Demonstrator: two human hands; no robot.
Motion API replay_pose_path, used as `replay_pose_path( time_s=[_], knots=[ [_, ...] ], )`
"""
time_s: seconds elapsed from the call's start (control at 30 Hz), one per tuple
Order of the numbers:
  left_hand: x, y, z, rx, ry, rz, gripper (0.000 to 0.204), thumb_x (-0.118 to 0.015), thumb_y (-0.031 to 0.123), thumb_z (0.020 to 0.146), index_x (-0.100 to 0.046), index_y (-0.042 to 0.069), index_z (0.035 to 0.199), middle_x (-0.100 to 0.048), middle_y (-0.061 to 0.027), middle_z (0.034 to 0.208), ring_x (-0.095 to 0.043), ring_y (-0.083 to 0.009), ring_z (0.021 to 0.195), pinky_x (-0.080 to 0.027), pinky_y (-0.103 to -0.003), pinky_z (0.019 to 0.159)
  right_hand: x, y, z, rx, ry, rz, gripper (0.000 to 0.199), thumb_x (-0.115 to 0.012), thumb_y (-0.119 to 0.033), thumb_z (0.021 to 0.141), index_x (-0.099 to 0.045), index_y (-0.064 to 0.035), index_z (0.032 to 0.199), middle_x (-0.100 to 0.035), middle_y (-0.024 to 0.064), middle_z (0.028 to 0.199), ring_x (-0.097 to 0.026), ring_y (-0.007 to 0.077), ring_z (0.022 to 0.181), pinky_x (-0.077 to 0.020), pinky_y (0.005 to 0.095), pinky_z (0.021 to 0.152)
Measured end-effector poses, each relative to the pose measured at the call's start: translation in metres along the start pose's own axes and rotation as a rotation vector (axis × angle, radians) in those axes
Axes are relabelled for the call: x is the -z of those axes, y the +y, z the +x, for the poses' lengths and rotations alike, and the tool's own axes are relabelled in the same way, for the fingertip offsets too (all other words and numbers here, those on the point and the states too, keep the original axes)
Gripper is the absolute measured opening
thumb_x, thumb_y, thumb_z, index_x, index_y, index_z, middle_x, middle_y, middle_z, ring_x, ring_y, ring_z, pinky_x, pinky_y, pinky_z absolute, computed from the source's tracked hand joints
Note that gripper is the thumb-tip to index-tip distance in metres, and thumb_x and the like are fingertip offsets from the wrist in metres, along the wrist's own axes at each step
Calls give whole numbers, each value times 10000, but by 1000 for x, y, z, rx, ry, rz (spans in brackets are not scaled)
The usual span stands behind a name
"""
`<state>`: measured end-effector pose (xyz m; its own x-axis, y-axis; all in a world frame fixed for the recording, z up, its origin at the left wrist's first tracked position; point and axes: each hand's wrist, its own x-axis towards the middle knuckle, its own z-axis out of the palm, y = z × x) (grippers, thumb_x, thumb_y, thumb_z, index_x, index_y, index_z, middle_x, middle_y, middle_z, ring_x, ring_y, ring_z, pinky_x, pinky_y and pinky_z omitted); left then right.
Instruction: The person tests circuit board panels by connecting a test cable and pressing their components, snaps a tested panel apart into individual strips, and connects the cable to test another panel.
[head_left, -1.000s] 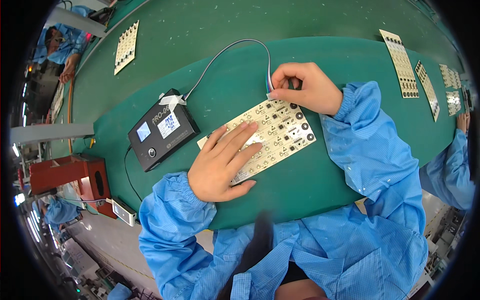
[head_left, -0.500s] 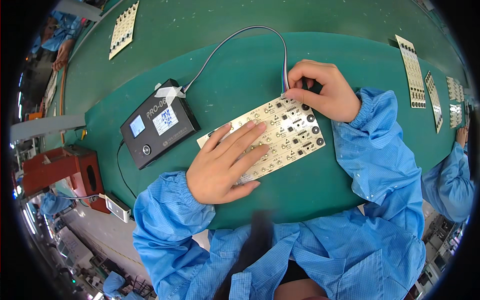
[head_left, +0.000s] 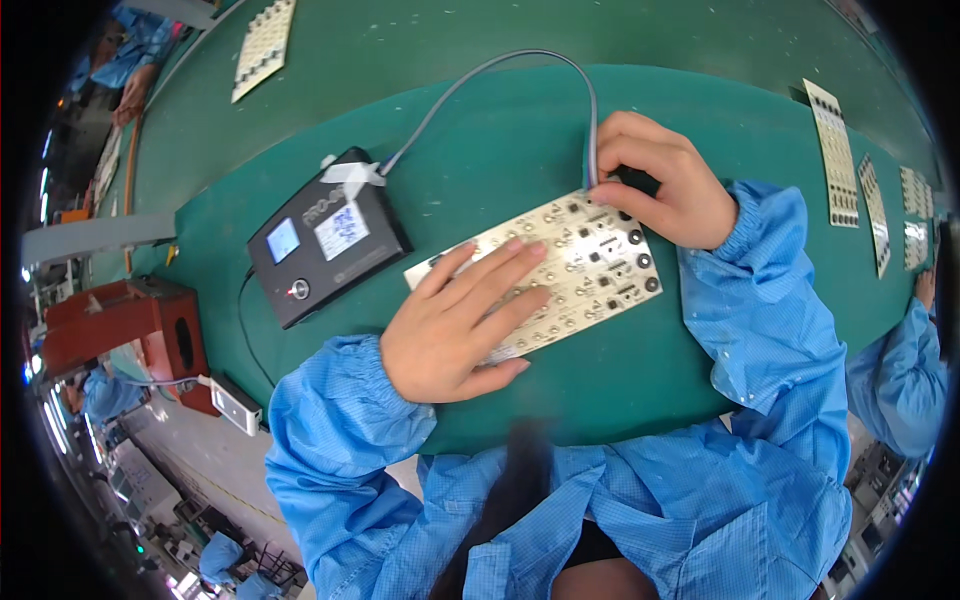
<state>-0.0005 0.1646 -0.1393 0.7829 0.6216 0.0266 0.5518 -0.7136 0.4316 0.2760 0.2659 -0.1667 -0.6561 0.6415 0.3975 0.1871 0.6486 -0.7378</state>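
A cream circuit board panel (head_left: 575, 290) with small black parts and round black pieces along its right end lies tilted on the green mat. Spread flat over its left half is my left hand (head_left: 465, 320), fingers apart. My right hand (head_left: 660, 180) pinches the end of a grey ribbon cable (head_left: 535, 55) at the board's upper right corner. The tip of the cable is hidden by my fingers. From there the cable arches over to a black box-shaped device (head_left: 330, 240) with a small lit screen, a white label and tape at its top corner.
Another board panel (head_left: 264, 45) lies at the far left, and more panels (head_left: 832, 150) lie at the right. A red-brown metal fixture (head_left: 130, 340) stands left, near a small white device (head_left: 236, 405). Co-workers' blue sleeves (head_left: 900, 380) show at both sides.
The whole scene has shifted slightly in view. Both hands keep their places on the board and cable. A small red light now shows beside the black device's button.
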Motion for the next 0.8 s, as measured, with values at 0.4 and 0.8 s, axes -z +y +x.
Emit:
replay_pose_path(
  time_s=[0.4,0.8],
  knots=[
    [-17,11,-22,-110,154,-95,642,-682,328,769,-516,75,1336,-375,-190,1522,-395,-342,1393,-312,-523,1099,2,-41,-11,-145,-54,-113,127,-682,11,794,-563,2,839,-543,96,817,-494,244,776,-385,334,698],
    [-15,12,-34,-108,143,-65,639,-678,332,783,-503,71,1339,-356,-194,1530,-378,-350,1400,-325,-540,1086,-9,-40,-6,-122,-69,-101,126,-675,13,799,-561,0,853,-546,99,829,-510,244,797,-403,333,721]
  ],
)
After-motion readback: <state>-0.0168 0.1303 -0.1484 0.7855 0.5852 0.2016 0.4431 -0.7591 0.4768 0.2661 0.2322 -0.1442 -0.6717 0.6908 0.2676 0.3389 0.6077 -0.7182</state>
